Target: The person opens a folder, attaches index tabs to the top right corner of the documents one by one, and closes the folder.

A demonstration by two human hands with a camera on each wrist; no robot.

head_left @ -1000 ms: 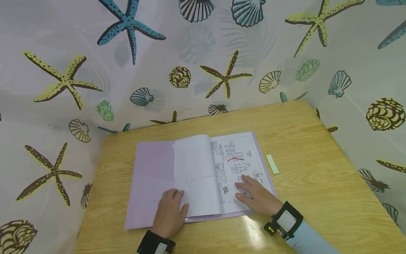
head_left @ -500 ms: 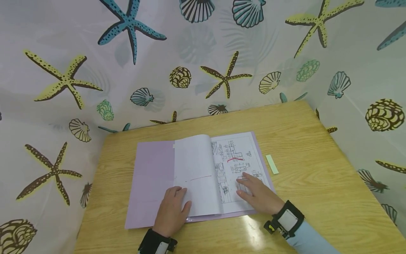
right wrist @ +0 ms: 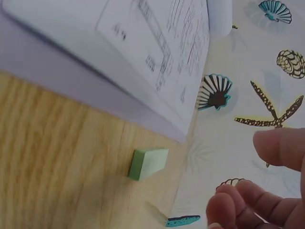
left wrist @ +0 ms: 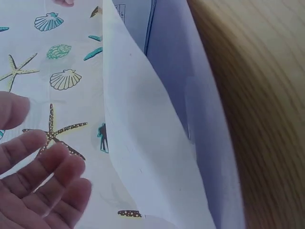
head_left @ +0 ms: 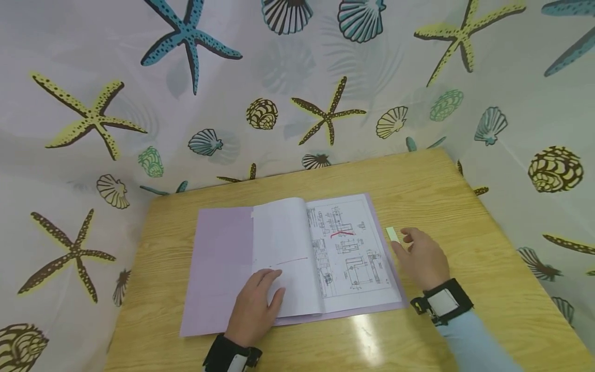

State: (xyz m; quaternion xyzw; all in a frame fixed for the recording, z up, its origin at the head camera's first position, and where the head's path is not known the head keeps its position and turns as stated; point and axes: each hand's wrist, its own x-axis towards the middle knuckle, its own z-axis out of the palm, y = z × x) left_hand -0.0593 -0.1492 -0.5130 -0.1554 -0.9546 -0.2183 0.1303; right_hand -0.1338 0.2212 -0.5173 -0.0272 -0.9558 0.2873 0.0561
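A lilac folder (head_left: pixel 220 268) lies spread on the table, with a blank white page (head_left: pixel 281 232) turned to the left and a page of technical drawings (head_left: pixel 358 248) on the right. My left hand (head_left: pixel 254 310) is over the lower part of the blank page, fingers relaxed; whether it touches the paper I cannot tell. Just right of the folder is a small pale green pad of sticky notes (head_left: pixel 392 234), a thin block in the right wrist view (right wrist: pixel 148 163). Above it hovers my right hand (head_left: pixel 424 258), thumb and fingers apart and loosely bent, holding nothing.
The wooden table (head_left: pixel 465 217) stretches out on both sides of the folder. A white cloth (head_left: pixel 260 62) printed with starfish and shells hangs behind the table and at its sides.
My right hand has left the drawing page and moved right to the green pad, partly covering it. My left hand has shifted slightly right and its fingers have lifted a little.
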